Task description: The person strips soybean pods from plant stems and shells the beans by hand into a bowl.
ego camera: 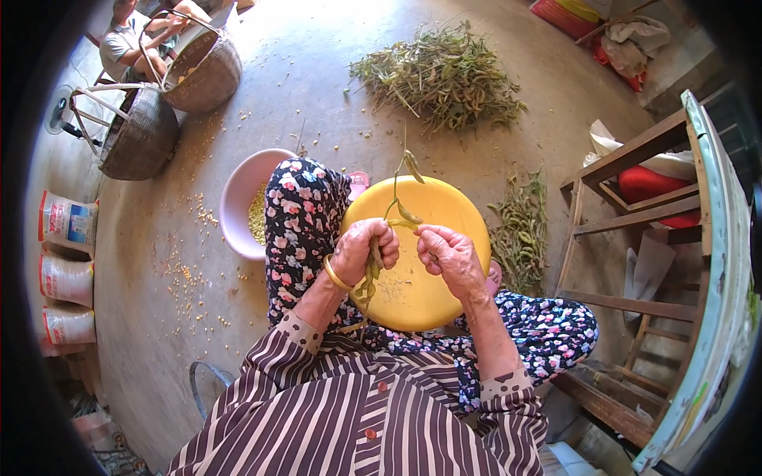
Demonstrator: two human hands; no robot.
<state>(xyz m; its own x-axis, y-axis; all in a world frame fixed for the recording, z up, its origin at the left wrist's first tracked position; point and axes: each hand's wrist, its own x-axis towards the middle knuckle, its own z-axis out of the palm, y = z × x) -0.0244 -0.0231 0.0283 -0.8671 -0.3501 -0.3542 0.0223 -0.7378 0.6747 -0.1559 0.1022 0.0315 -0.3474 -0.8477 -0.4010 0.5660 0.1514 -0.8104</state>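
Note:
My left hand (366, 250) grips a soybean stalk (396, 189), whose thin tip rises above my fist while several pods hang below it. Between my two hands a yellowish soybean pod (403, 224) is stretched, with my right hand (449, 256) pinching its right end. Both hands hover over a round yellow stool (411, 309) that bears small bits of plant debris. Left of my knee stands a pink plastic basin (235, 208); shelled green soybeans (258, 217) lie in it, partly hidden by my leg.
A large heap of soybean plants (446, 80) lies ahead, a smaller pile (521, 238) right of the stool. Wicker baskets (140, 134) and a seated person (128, 44) are at upper left. Loose kernels (184, 276) dot the floor. A wooden frame (637, 226) stands right, stacked sacks (68, 271) left.

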